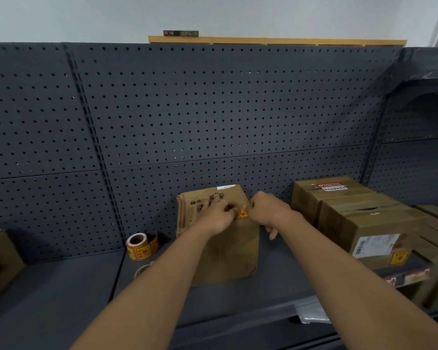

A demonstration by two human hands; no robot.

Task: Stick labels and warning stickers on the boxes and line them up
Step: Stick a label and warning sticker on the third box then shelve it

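**Warning sticker going onto the middle box**

Both hands meet over the top of the worn cardboard box [218, 238] standing mid-shelf. Left hand [219, 214] and right hand [267, 210] each pinch an end of a yellow-and-red warning sticker [242, 214], held at the box's upper right edge. Sticker roll [141, 246] sits left of the box, near the pegboard [213, 109]. Labelled boxes [359, 223] are lined up at right. Risk: the creased, soft cardboard could let the sticker wrinkle or land crooked if pressed unevenly.

We see even, soft indoor light, faint shadows under the boxes [219, 233], strong wide-angle bending at the edges, slight softness throughout.
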